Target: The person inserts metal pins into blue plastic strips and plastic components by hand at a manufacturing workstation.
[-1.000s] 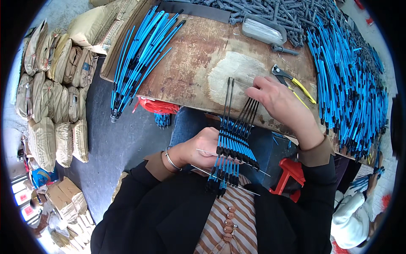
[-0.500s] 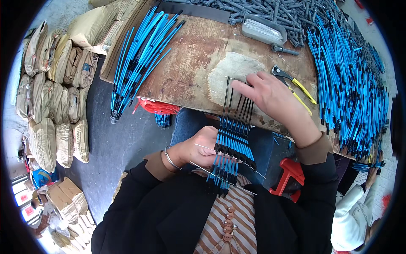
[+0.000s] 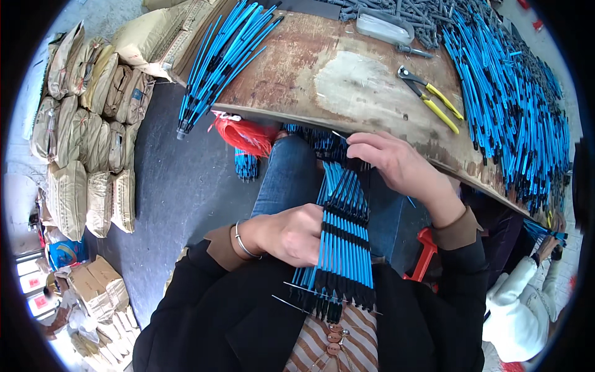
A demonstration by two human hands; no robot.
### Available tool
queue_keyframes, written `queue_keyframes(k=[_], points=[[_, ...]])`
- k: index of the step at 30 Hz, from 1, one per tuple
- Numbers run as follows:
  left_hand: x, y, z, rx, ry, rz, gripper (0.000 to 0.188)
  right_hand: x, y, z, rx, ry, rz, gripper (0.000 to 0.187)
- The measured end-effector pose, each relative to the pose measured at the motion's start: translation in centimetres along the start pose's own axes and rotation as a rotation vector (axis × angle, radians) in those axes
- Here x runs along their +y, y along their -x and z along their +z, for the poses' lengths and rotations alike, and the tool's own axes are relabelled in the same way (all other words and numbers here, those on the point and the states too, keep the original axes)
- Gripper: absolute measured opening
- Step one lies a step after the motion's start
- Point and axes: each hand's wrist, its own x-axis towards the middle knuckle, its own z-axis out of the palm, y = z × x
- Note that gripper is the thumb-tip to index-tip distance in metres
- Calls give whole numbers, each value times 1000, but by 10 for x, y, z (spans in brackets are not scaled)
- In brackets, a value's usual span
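Left fingers (image 3: pixel 302 245) clench a row of blue-black rods (image 3: pixel 344 249), while right fingers (image 3: pixel 367 152) curl at its far end, grip unclear.

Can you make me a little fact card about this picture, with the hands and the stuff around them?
Left hand: gripping a row of slim blue-and-black rods
Right hand: at the row's far end; its hold is unclear
Wires: thin, metallic, sticking out at the row's near end
Table: worn wood
Tool: yellow-handled pliers, on the table
Right side of table: big pile of blue-and-black rods
Far left: stacked brown sacks
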Motion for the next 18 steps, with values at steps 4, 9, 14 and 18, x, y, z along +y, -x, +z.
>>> queue_keyframes(k=[4,9,14,18], points=[[5,25,29,16,26,-39,19,1,27,64,-97,-312,-71,31],[-1,55,56,133,24,-306,21,9,56,148,-277,-674,115,37],[-28,49,62,418,293,-654,16,29,69,182,-261,-746,182,42],[-39,35,62,458,362,-742,18,20,75,146,-161,-582,82,47]])
